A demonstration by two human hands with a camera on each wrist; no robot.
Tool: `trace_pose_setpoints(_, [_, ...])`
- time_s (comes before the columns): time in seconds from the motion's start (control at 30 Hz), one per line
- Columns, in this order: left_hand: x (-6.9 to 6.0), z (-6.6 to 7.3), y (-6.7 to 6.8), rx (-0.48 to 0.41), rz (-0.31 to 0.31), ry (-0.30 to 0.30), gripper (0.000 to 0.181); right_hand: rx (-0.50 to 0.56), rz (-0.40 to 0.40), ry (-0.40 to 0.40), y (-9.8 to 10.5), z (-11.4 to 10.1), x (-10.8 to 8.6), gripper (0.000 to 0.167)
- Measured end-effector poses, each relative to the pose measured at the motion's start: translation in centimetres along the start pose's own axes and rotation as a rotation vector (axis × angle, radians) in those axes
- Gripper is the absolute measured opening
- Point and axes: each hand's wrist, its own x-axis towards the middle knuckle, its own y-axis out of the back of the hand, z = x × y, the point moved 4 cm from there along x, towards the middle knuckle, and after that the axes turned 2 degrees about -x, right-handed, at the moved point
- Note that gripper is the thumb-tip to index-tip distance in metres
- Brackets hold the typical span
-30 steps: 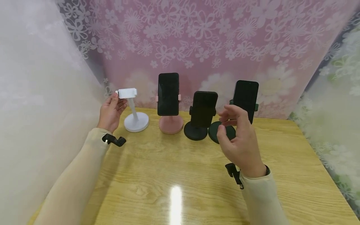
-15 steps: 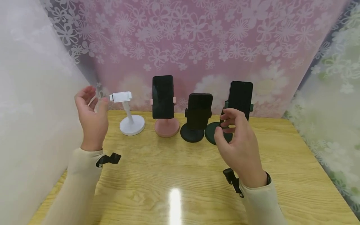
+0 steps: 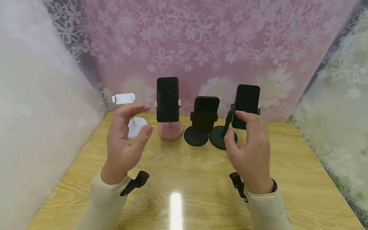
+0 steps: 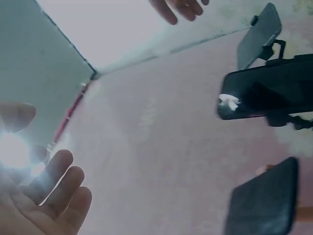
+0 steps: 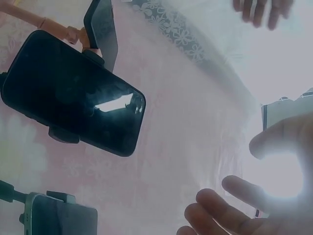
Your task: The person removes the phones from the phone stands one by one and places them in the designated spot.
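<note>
My left hand [image 3: 123,145] hovers above the table with fingers and thumb apart, holding nothing. It partly hides the white phone stand [image 3: 125,98], whose clamp bears no phone. Over on the right, my right hand [image 3: 251,147] is raised, fingers loosely bent and apart from the thumb, in front of the green phone stand [image 3: 218,140]. That stand carries a dark phone [image 3: 247,99]. Between the hands, a pink phone stand [image 3: 170,131] and a black phone stand [image 3: 196,136] each hold a phone. The right wrist view shows the phone on the black stand [image 5: 73,93] close up.
All the stands line up along the back of the wooden table [image 3: 201,191]. A pink floral curtain [image 3: 201,48] hangs behind them. Pale sheets [image 3: 37,111] flank the left side, and a floral sheet [image 3: 345,134] the right.
My left hand let go of the white stand's clamp, drew back left, then swung right in front of that stand. My right hand stayed nearly in place, turning slightly.
</note>
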Motion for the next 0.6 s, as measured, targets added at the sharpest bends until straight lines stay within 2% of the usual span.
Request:
trace_pose_setpoints(0.1, [-0.4,-2.4,-0.2,0.029,-0.044,0.085,0.051,-0.004,-0.025,-0.003,-0.1,0.1,0.0,0.040])
trace_pose_setpoints(0.2, [-0.8,-4.6,0.0,0.057,-0.065,0.137,0.042,-0.009,-0.043,-0.005,-0.3,0.2,-0.2,0.040])
trace_pose_setpoints(0.3, [-1.0,-7.1,0.3,0.100,-0.070,0.252,0.043,-0.016,-0.051,0.001,-0.4,0.3,-0.2,0.040])
trace_pose_setpoints(0.37, [-1.4,-8.9,0.5,0.110,-0.054,0.381,0.045,-0.010,-0.050,0.008,-0.4,0.3,-0.3,0.039])
trace_pose_setpoints(0.43, [-1.8,-10.5,0.7,0.090,-0.019,0.544,0.048,0.002,-0.057,0.015,-0.5,0.2,-0.3,0.039])
trace_pose_setpoints(0.53, [-2.4,-12.4,0.8,0.022,0.048,0.747,0.056,0.044,-0.079,0.018,-0.7,0.1,-0.3,0.039])
trace_pose_setpoints(0.6, [-2.8,-13.4,0.8,-0.038,0.079,0.851,0.063,0.077,-0.098,0.016,-0.9,0.1,-0.2,0.038])
